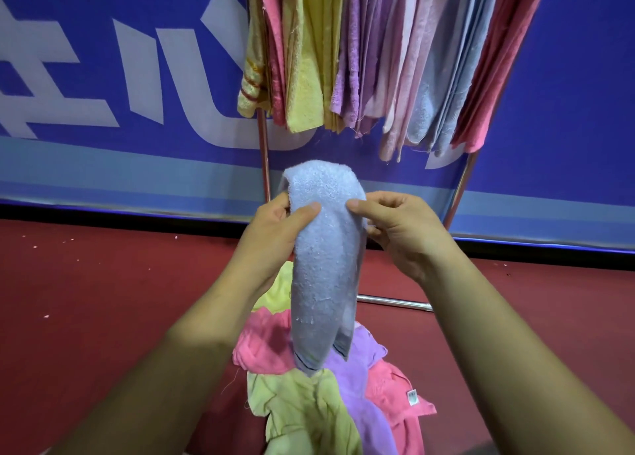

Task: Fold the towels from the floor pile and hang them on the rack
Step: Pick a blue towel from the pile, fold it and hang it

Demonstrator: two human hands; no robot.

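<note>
nearest the camera, two bare forearms reach in from the bottom corners over the floor pile (309, 403), a loose heap of crumpled towels on the red floor (86, 300). a yellow-green towel (302, 410) lies at the near edge of the heap. a purple towel (357, 379) is just to its right, with pink towels on both sides. the right pink towel (398, 396) carries a small white label (412, 397).

above the pile hangs a light blue towel (326, 265), doubled over lengthwise so its rounded fold is at the top and its striped ends dangle just over the purple and yellow-green cloth. both hands hold it near the top. the left hand (275, 227) grips its left edge with the thumb laid across the front and the fingers hidden behind. the right hand (395, 227) pinches its right edge, thumb on the front and fingers curled behind.

further back, a metal base bar (395, 301) of the rack lies on the floor to the right of the held towel. two shiny rack legs (264, 159) rise from there, one behind the towel's top and one at the right. the hung towels (360, 59) fill the rack side by side: yellow at the left, then pink, purple, pale pink, light blue and a deeper pink at the right. farthest is a blue banner (103, 76) with large pale lettering, standing along the far edge of the floor.
</note>
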